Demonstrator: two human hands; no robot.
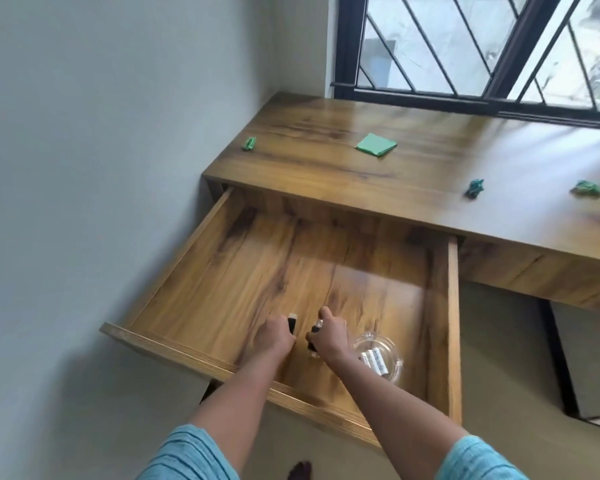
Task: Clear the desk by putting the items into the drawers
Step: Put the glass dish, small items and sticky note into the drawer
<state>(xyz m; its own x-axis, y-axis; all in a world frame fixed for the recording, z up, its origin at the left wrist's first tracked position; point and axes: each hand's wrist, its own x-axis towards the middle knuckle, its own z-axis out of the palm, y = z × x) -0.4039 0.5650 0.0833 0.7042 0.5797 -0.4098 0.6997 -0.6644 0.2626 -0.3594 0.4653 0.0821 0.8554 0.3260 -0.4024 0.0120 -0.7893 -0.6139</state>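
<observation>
Inside the open drawer (174, 261), near its front edge, both hands are low over the wooden bottom. The left hand (274, 336) has its fingers curled round a small black object (292, 322) with a pale end. The right hand (328, 337), just beside it, grips a second black piece (314, 336) in the same way. What these two pieces are cannot be told, because the hands cover most of them.

Close to the right hand, a clear glass dish (392, 367) stands in the drawer, with some white cylinders (373, 362) lying in it.

On the worktop (395, 181), four green things are not yet put away: a flat paper square (376, 144), a small folded scrap (249, 143) near the wall, and two crumpled balls (474, 189) (587, 188) further right.

The black pieces look light and stiff, so a simple hold round the middle should be enough. The paper is probably very light and soft; the square may be best lifted by one edge, and the balls pinched loosely. The glass dish seems breakable and smooth, so things should go down beside it with care.
</observation>
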